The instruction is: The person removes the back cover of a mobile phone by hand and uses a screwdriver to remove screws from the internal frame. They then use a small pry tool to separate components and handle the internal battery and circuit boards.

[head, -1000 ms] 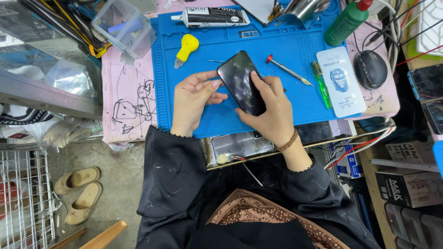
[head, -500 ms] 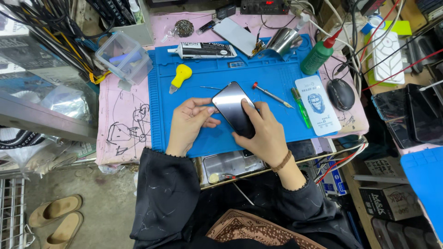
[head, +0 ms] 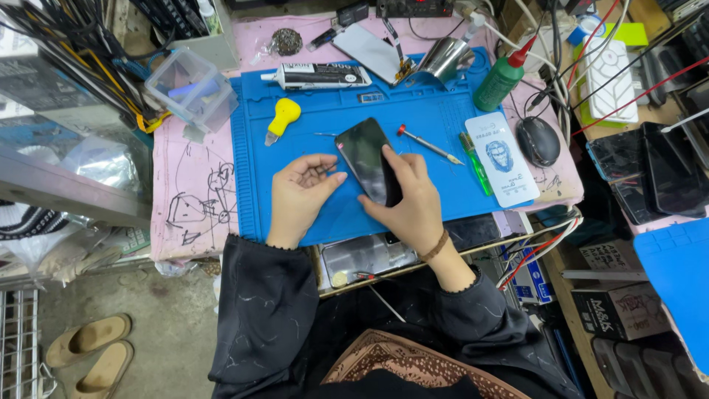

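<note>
— Both hands work low over the blue silicone mat (head: 436,199). How do they sit?

— Right hand (head: 410,207) comes in from below, wrist bent, fingers wrapped over the lower edge of a black smartphone (head: 367,159), grasping it dark face up and tilted off the mat. Left hand (head: 299,196) lies palm up just beside it, fingers loosely curled, thumb reaching toward the phone's left edge; whether it pinches anything small I cannot tell.

— And the phone's place?

— Near the mat's centre, between a yellow suction cup (head: 282,116) on the left and a red-tipped screwdriver (head: 430,145) on the right.

— What else lies on the bench?

— A black-and-white glue tube (head: 316,75) along the mat's top edge, a green squeeze bottle (head: 504,75), a green pen-like tool (head: 477,163), a white card (head: 501,158), a black mouse (head: 538,140). The mat rests on a pink cover (head: 193,199) with pen doodles. A clear plastic box (head: 190,89) stands top left. Sandals (head: 90,353) lie on the concrete floor.
</note>
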